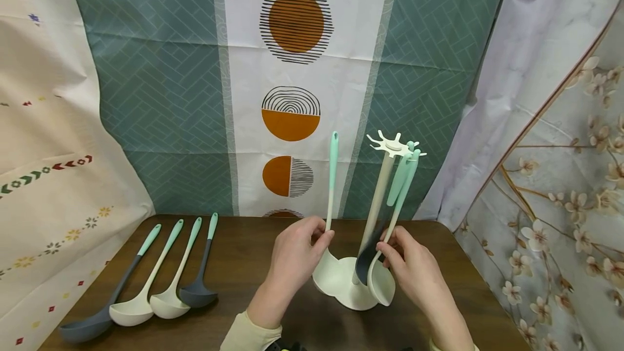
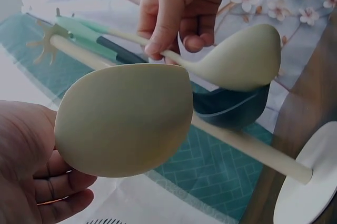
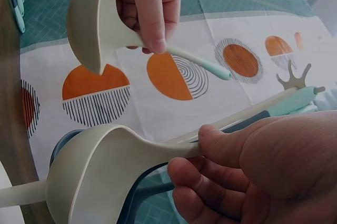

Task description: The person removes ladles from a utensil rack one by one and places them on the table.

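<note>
Upright at the left of a cream utensil stand (image 1: 376, 205) is a cream ladle with a mint handle (image 1: 333, 164). My left hand (image 1: 292, 256) pinches its shaft low down, just above the bowl. A second cream ladle (image 1: 382, 283) has its handle top at the stand's hooked crown (image 1: 390, 146). My right hand (image 1: 414, 264) pinches that one's neck between thumb and fingers. Behind it a dark grey-blue ladle (image 2: 231, 110) hangs along the pole, partly covered. The left wrist view faces the back of the left ladle's bowl (image 2: 124, 121).
On the left of the brown table (image 1: 244, 264) several ladles lie side by side: a dark one (image 1: 92, 325), two cream ones with mint handle ends (image 1: 132, 310), and another dark one (image 1: 197, 292). Patterned curtains (image 1: 166, 96) stand behind the table, with floral cloth (image 1: 551, 221) at the right.
</note>
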A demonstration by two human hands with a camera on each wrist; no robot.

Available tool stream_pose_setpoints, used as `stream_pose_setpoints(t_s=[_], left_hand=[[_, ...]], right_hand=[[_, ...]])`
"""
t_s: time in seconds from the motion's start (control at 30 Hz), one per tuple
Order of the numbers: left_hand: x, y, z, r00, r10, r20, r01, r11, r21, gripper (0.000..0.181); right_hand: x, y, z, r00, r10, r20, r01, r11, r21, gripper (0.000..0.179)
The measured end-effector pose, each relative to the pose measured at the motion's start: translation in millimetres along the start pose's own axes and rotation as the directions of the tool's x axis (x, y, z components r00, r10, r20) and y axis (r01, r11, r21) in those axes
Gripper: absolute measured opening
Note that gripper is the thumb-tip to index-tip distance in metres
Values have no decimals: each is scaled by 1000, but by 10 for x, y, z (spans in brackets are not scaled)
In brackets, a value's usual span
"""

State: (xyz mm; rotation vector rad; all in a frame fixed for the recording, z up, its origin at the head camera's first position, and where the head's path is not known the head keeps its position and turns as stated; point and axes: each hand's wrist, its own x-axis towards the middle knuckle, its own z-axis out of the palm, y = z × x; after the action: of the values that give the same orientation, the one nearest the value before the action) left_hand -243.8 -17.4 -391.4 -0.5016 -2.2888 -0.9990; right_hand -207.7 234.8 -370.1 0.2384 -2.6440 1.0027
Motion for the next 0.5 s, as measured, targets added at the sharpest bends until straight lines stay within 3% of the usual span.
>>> stream_pose_setpoints(t_s=[0.5], left_hand=[[-80, -212, -218, 997, -58, 47, 53, 993, 105, 14]], right_hand=[[2, -3, 16, 1000, -13, -5, 13, 1000, 5, 10]])
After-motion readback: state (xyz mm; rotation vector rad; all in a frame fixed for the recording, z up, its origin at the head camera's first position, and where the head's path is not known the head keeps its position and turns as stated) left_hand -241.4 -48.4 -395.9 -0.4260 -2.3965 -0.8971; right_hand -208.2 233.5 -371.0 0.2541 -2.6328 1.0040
